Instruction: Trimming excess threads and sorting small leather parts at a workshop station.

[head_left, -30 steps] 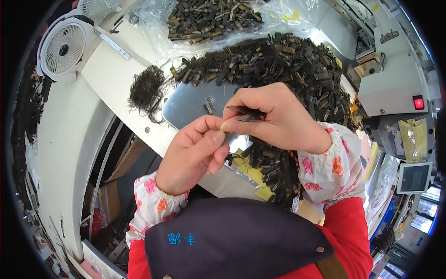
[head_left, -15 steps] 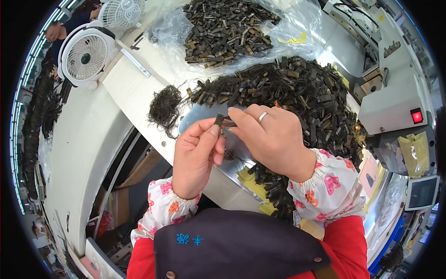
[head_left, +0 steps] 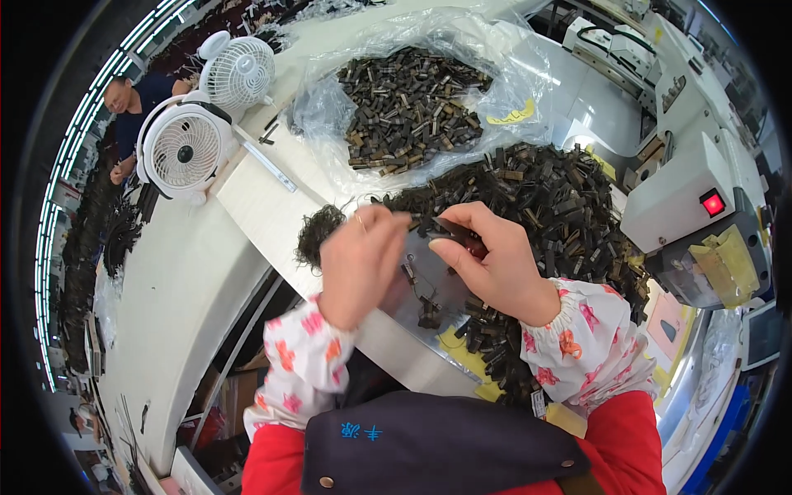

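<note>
A smooth, reflective metal finish is presented by the plate. The bag is formed of clear, glossy plastic film. A rough, fibrous texture is displayed by the heap of dark pieces. Printed cloth is seen on the sleeve covers, matt dark cloth on the apron.

- White round plastic fan with a dark hub, upper left
- Second white plastic fan, just behind the first
- Narrow silver metal strip, lying flat near both fans
- Pale grey machine housing at right, with a glowing red square switch
- Crumpled yellow plastic packet, just below that housing
- Dark-shirted co-worker, far left, partly hidden
</note>
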Tool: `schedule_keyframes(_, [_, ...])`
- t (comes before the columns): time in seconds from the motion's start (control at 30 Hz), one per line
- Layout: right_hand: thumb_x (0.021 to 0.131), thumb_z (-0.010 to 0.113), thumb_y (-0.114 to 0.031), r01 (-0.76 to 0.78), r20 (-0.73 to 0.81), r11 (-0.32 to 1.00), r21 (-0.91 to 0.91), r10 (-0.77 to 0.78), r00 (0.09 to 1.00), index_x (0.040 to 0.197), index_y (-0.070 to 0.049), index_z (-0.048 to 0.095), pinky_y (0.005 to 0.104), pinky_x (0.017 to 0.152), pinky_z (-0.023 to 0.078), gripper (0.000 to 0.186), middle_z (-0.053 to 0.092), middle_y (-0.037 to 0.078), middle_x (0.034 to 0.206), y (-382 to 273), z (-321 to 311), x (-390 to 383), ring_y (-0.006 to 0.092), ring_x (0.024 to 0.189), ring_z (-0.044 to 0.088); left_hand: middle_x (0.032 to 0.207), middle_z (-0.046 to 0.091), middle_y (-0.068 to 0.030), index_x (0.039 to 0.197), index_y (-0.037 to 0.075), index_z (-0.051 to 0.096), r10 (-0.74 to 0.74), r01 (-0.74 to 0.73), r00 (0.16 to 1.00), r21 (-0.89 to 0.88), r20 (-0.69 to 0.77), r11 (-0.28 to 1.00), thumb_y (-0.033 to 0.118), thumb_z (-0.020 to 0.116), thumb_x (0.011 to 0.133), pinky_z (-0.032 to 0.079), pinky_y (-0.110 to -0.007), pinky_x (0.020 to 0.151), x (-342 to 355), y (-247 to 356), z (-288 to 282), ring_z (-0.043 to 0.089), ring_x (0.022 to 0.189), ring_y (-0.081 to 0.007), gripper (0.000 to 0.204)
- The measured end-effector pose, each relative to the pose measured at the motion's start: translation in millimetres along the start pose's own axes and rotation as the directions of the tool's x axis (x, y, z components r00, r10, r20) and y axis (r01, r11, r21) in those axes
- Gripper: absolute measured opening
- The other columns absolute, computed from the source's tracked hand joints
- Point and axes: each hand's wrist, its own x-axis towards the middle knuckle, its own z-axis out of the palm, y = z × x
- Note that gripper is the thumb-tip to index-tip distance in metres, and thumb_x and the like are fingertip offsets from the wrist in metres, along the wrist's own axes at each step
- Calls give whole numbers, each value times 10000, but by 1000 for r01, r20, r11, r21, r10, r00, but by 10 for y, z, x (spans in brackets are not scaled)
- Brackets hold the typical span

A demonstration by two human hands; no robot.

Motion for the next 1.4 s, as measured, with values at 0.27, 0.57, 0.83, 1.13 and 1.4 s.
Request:
schedule_keyframes(0.27, [797,673,-156,-63,-31,988,140,68,997,929,18,555,223,533,426,249,606,71,727,33,-99,78,84,564,511,690,616,-107,1005,4,602,-367,360,930,-270,24,893,100,596,821,451,-282,550,499,-298,-46,585,578,-190,207])
schedule_keyframes(0.57, [775,701,-184,-132,231,991,38,120,966,959,15,579,205,567,421,297,596,42,762,12,-56,45,65,636,507,763,557,-70,899,60,610,-326,324,945,46,29,945,180,662,763,452,-324,564,-266,-151,201,585,659,-227,189])
schedule_keyframes(0.83, [751,724,-198,-59,271,989,-133,93,958,959,17,576,219,581,436,333,611,64,814,161,-68,95,85,679,524,762,567,-89,933,29,616,-406,438,899,-300,165,848,57,624,784,444,-269,561,-458,-132,-52,557,620,-181,152])
schedule_keyframes(1.13, [740,701,-216,-95,350,953,-286,196,916,961,-3,592,327,598,477,325,622,141,817,107,-124,109,270,665,603,1118,538,-167,1071,18,548,-129,134,990,-90,60,987,69,590,729,426,-377,906,-269,-163,419,514,1061,-327,348])
schedule_keyframes(1.4, [808,584,-108,191,404,911,-367,-29,914,932,-29,602,371,682,481,148,623,137,882,330,16,219,319,809,609,1071,576,-107,1022,41,588,26,-7,997,-267,68,964,10,543,740,470,-349,815,-558,397,453,561,980,-273,288])
